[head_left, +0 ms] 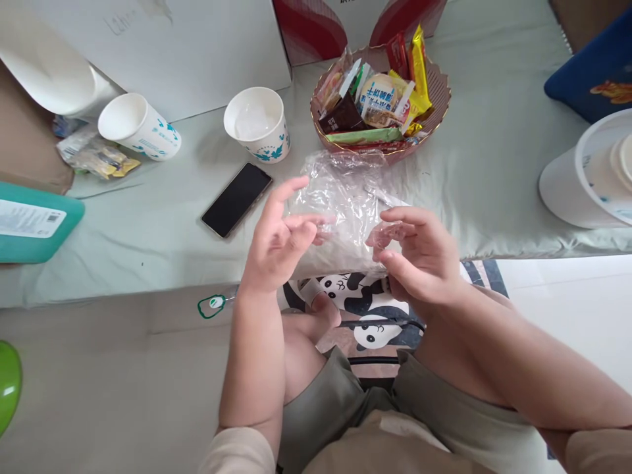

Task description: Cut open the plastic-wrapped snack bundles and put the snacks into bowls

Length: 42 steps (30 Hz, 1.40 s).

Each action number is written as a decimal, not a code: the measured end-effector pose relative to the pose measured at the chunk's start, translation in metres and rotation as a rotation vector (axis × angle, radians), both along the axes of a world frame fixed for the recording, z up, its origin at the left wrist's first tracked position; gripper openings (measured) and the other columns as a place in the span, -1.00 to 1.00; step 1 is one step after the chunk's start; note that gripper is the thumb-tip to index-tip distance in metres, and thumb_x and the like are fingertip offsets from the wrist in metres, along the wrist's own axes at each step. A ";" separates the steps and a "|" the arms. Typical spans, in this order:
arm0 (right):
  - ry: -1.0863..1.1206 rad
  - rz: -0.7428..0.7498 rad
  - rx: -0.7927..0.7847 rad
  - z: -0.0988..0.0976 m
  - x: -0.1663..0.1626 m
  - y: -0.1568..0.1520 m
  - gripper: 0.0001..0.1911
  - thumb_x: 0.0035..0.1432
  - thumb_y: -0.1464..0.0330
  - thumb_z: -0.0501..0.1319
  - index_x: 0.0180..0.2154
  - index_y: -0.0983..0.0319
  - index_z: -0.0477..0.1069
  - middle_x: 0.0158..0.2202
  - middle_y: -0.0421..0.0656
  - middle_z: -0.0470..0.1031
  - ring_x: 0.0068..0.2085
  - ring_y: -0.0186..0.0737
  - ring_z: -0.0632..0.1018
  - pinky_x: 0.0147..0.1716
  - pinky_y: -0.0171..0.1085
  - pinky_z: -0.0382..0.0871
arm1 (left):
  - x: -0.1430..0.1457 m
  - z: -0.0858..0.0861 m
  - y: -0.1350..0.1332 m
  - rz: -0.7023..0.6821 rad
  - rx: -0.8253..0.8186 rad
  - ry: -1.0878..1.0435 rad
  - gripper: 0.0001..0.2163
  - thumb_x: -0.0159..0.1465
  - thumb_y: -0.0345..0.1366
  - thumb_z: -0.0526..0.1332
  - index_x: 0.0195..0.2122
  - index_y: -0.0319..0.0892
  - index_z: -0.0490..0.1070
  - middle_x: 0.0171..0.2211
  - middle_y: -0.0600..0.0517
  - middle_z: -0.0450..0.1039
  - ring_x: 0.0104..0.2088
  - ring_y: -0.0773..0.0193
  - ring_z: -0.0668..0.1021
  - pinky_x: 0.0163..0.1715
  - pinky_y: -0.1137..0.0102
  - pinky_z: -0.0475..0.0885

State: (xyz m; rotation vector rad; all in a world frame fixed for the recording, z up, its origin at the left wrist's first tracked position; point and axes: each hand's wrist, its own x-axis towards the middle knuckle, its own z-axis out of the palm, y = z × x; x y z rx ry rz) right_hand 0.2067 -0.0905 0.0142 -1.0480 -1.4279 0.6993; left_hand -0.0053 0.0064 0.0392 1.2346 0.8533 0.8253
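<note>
A crumpled clear plastic bag (pixel 345 197) lies at the front of the table, between my two hands. My left hand (pixel 281 240) is at the bag's left side with its fingers apart. Its lower fingertips reach against the plastic and show partly through it. On the other side my right hand (pixel 424 253) is loosely curved, thumb and index finger apart. Clear film lies over its inner fingertips, and I cannot make out any firm grip there. Left of my left hand rests a dark-screened phone (pixel 237 199).
Behind the bag stands a gold-rimmed basket (pixel 442 108) of wrapped snacks. Paper cups (pixel 269 141) stand at the back left, near a white box (pixel 212 52). A teal container (pixel 44 224) is far left, a white bin (pixel 563 178) far right. The table edge runs below my hands.
</note>
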 end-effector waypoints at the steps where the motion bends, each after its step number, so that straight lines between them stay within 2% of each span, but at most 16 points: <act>1: 0.005 -0.010 -0.013 0.000 0.000 0.000 -0.64 0.34 0.36 0.30 0.14 0.03 0.41 -0.19 -0.19 0.62 -0.29 -0.25 0.63 -0.28 -0.20 0.61 | -0.001 0.000 0.002 -0.035 -0.085 0.001 -0.31 0.14 0.11 0.50 0.26 0.08 0.39 -0.27 -0.01 0.66 -0.30 0.12 0.72 -0.35 0.37 0.57; 3: 0.006 -0.030 -0.031 -0.002 -0.001 0.001 -0.69 0.36 0.36 0.28 0.11 0.05 0.42 -0.18 -0.19 0.64 -0.32 -0.29 0.63 -0.33 -0.22 0.61 | -0.002 -0.003 0.005 -0.113 -0.188 -0.001 -0.25 0.14 0.12 0.50 0.31 0.12 0.34 -0.31 0.02 0.65 -0.33 0.11 0.72 -0.38 0.37 0.57; 6: 0.011 -0.029 -0.017 -0.004 -0.003 0.001 -0.70 0.36 0.39 0.28 0.09 0.05 0.45 -0.20 -0.20 0.65 -0.34 -0.30 0.63 -0.37 -0.25 0.60 | 0.000 -0.009 0.006 -0.133 -0.148 -0.038 -0.26 0.10 0.02 0.56 0.29 0.15 0.36 -0.31 0.04 0.64 -0.23 0.10 0.73 -0.25 0.33 0.61; 8: 0.027 -0.027 0.000 -0.005 -0.005 0.001 -0.68 0.35 0.45 0.29 0.09 0.04 0.47 -0.21 -0.21 0.66 -0.32 -0.30 0.65 -0.37 -0.26 0.61 | 0.004 -0.010 0.005 -0.095 -0.080 -0.083 -0.35 0.07 -0.10 0.59 0.19 0.13 0.45 -0.30 0.06 0.62 -0.17 0.14 0.72 -0.14 0.33 0.62; 10: 0.044 -0.035 0.003 -0.005 -0.006 0.001 -0.68 0.34 0.48 0.29 0.06 0.05 0.50 -0.22 -0.22 0.66 -0.33 -0.32 0.66 -0.36 -0.28 0.62 | 0.007 -0.009 0.004 -0.061 -0.049 -0.147 -0.50 0.06 -0.16 0.60 0.02 0.05 0.55 -0.31 0.09 0.57 -0.21 0.22 0.71 -0.11 0.36 0.63; 13: 0.062 -0.073 -0.028 -0.005 -0.007 0.002 -0.79 0.34 0.47 0.29 -0.04 0.10 0.55 -0.26 -0.22 0.67 -0.39 -0.36 0.65 -0.40 -0.32 0.61 | 0.012 -0.005 0.003 -0.012 -0.062 -0.184 -0.68 0.03 -0.21 0.59 -0.23 -0.07 0.58 -0.42 0.16 0.42 -0.39 0.35 0.65 -0.26 0.44 0.62; 17: 0.100 -0.141 -0.100 -0.002 -0.009 0.004 -0.91 0.32 0.40 0.30 -0.17 0.14 0.58 -0.32 -0.21 0.67 -0.50 -0.39 0.58 -0.52 -0.34 0.57 | 0.012 -0.002 0.007 0.083 -0.040 -0.148 -0.71 -0.04 -0.32 0.60 -0.37 -0.12 0.53 -0.52 0.19 0.27 -0.53 0.45 0.49 -0.52 0.53 0.44; 21: 0.142 -0.198 -0.153 0.001 -0.010 0.007 -0.97 0.29 0.35 0.32 -0.23 0.14 0.57 -0.34 -0.22 0.65 -0.54 -0.42 0.52 -0.59 -0.36 0.51 | 0.003 -0.006 0.018 0.241 -0.007 -0.218 -0.69 -0.01 -0.35 0.56 -0.32 -0.04 0.47 -0.46 0.18 0.34 -0.55 0.48 0.37 -0.56 0.51 0.36; 24: 0.198 -0.211 -0.138 0.002 -0.010 0.009 -0.96 0.28 0.33 0.34 -0.26 0.15 0.55 -0.35 -0.23 0.63 -0.56 -0.45 0.50 -0.58 -0.38 0.50 | 0.002 -0.017 0.024 0.312 -0.222 -0.291 -0.76 0.12 -0.27 0.46 -0.23 0.01 0.46 -0.37 0.13 0.49 -0.43 0.38 0.54 -0.46 0.48 0.48; 26: 0.219 -0.221 -0.152 0.003 -0.010 0.010 -0.92 0.27 0.30 0.36 -0.27 0.15 0.54 -0.36 -0.24 0.62 -0.56 -0.45 0.50 -0.57 -0.37 0.50 | 0.008 -0.024 0.023 0.238 -0.430 -0.254 -0.81 0.14 -0.22 0.42 -0.25 -0.06 0.49 -0.33 0.04 0.58 -0.32 0.29 0.64 -0.39 0.45 0.55; 29: 0.210 -0.219 -0.198 0.002 -0.010 0.011 -0.87 0.26 0.25 0.38 -0.27 0.15 0.52 -0.38 -0.24 0.58 -0.56 -0.43 0.50 -0.56 -0.35 0.50 | 0.018 -0.027 0.017 -0.045 -0.565 -0.185 -0.70 0.15 -0.07 0.43 -0.20 -0.16 0.59 -0.15 -0.13 0.67 -0.14 0.11 0.71 -0.39 0.40 0.59; 31: 0.203 -0.211 -0.213 0.000 -0.009 0.011 -0.89 0.25 0.26 0.37 -0.26 0.15 0.52 -0.41 -0.26 0.55 -0.56 -0.43 0.50 -0.54 -0.34 0.49 | 0.021 -0.022 0.013 -0.188 -0.528 -0.198 -0.57 0.10 0.06 0.47 -0.14 -0.15 0.65 -0.03 -0.18 0.68 -0.03 0.01 0.70 -0.50 0.44 0.53; 34: 0.210 -0.223 -0.224 -0.002 -0.006 0.011 -0.95 0.24 0.34 0.35 -0.24 0.16 0.54 -0.39 -0.26 0.56 -0.55 -0.44 0.51 -0.54 -0.36 0.48 | 0.017 -0.015 0.012 -0.238 -0.427 -0.215 -0.48 0.00 0.14 0.53 -0.13 -0.10 0.69 -0.04 -0.19 0.69 -0.06 0.00 0.71 -0.69 0.54 0.26; 37: 0.220 -0.239 -0.229 -0.004 -0.004 0.011 -0.96 0.23 0.40 0.32 -0.24 0.16 0.54 -0.37 -0.25 0.58 -0.54 -0.46 0.50 -0.54 -0.38 0.47 | 0.013 -0.011 0.012 -0.270 -0.352 -0.157 -0.46 -0.17 0.04 0.63 -0.19 -0.10 0.69 -0.11 -0.19 0.69 -0.17 0.03 0.72 -0.75 0.56 0.10; 39: 0.217 -0.247 -0.234 -0.004 -0.004 0.012 -0.95 0.22 0.39 0.32 -0.24 0.16 0.54 -0.36 -0.25 0.58 -0.54 -0.45 0.50 -0.54 -0.37 0.47 | 0.014 -0.010 0.009 -0.297 -0.312 -0.109 -0.50 -0.21 -0.06 0.66 -0.25 -0.12 0.69 -0.14 -0.17 0.70 -0.22 0.08 0.71 -0.72 0.55 0.18; 42: 0.200 -0.233 -0.242 -0.003 -0.006 0.012 -0.95 0.21 0.36 0.33 -0.24 0.16 0.54 -0.37 -0.25 0.58 -0.54 -0.44 0.49 -0.55 -0.36 0.47 | 0.016 -0.009 0.003 -0.274 -0.258 -0.036 -0.61 -0.08 -0.06 0.63 -0.28 -0.13 0.68 -0.29 -0.10 0.70 -0.39 0.25 0.65 -0.65 0.53 0.30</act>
